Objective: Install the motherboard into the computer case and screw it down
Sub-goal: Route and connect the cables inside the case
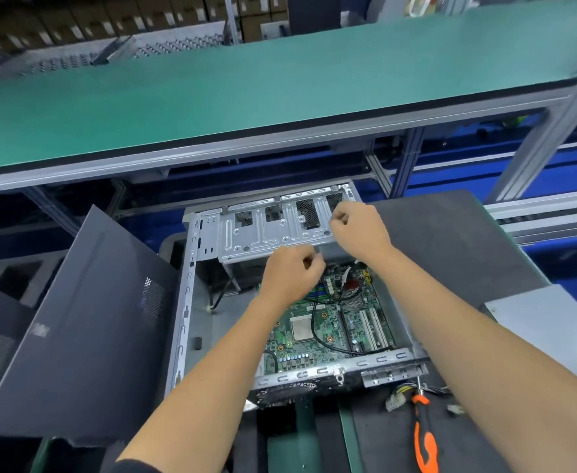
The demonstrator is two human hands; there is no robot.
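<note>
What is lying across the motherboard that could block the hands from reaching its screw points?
Black cables loop over the motherboard near the processor socket, and the metal drive cage overhangs its far end. Both the left hand and right hand sit curled above that far end. The near part looks uncovered.

Case [191, 302], screwdriver [425, 435] on bench [450, 233]

Your left hand [288, 274] hovers with curled fingers over the green motherboard [328, 331], which lies inside the open computer case [191, 302]. Your right hand [357, 230], also curled, sits at the metal drive bracket [263, 237]. An orange-handled screwdriver [423, 435] lies on the dark mat [450, 233] beside the case.
</note>
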